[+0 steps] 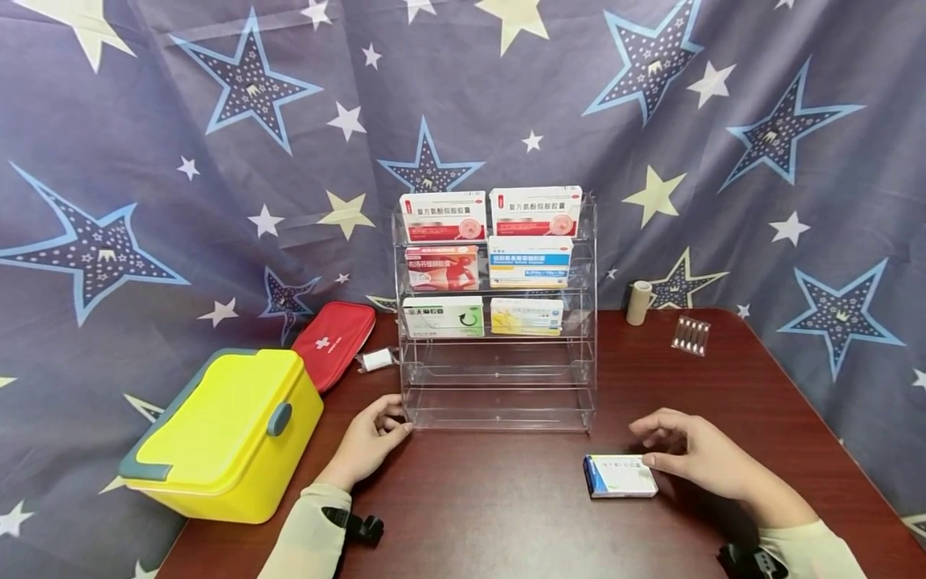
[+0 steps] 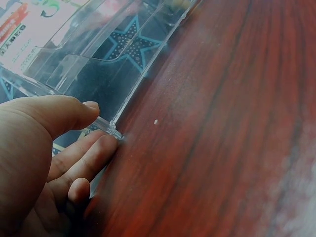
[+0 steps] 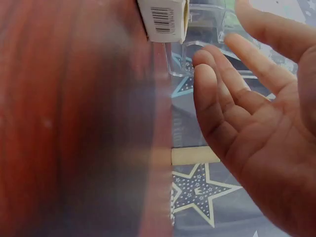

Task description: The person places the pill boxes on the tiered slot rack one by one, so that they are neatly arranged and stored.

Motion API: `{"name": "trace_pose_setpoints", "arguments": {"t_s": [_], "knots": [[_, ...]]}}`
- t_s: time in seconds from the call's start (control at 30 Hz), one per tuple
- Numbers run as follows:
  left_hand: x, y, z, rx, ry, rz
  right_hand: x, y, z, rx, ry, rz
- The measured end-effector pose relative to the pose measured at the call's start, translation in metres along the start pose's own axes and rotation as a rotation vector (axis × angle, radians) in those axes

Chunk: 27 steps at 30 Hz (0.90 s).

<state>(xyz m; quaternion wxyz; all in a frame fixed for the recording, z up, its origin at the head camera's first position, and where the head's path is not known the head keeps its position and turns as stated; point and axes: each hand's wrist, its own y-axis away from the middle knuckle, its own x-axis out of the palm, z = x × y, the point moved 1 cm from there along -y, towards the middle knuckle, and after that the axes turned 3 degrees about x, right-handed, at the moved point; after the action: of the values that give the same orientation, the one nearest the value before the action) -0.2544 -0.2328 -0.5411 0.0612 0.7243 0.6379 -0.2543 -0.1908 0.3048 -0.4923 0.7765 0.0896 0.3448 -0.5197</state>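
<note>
A clear tiered display rack [image 1: 499, 420] stands upright on the table, medicine boxes filling its upper three tiers in pairs. At its lower left corner my left hand [image 1: 369, 441] pinches the side panel; the left wrist view has the thumb [image 2: 74, 112] on one side and fingertips [image 2: 106, 145] on the other. A white and blue medicine box [image 1: 622, 476] lies on the table at the right front. My right hand [image 1: 698, 454] hovers beside that box with fingers apart and loosely bent. In the right wrist view the box's barcode end [image 3: 163, 20] shows beyond the fingers, and the palm holds nothing.
Left of the rack are a yellow lidded bin [image 1: 224, 434], a red first-aid pouch [image 1: 336, 342] and a small white wrapped item [image 1: 378, 359]. At the back right stand a beige roll [image 1: 639, 303] and a blister strip of ampoules [image 1: 690, 336]. A star-patterned curtain [image 1: 463, 96] hangs behind.
</note>
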Motion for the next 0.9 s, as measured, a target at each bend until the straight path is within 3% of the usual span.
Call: {"name": "trace_pose_setpoints", "arguments": {"t_s": [0.13,0.33,0.63,0.9], "knots": [[0.001,0.000,-0.002,-0.016,-0.012,-0.010,0.006,0.001,-0.006,-0.047,-0.011,0.043],[0.004,0.001,0.003,-0.027,-0.039,-0.022,0.010,0.004,-0.012,-0.042,-0.007,0.103],[0.000,0.001,0.005,-0.003,0.016,-0.004,0.010,0.006,-0.018,-0.028,0.022,0.135],[0.002,0.001,-0.004,-0.009,-0.024,-0.017,0.010,0.006,-0.019,-0.031,-0.009,0.153]]}}
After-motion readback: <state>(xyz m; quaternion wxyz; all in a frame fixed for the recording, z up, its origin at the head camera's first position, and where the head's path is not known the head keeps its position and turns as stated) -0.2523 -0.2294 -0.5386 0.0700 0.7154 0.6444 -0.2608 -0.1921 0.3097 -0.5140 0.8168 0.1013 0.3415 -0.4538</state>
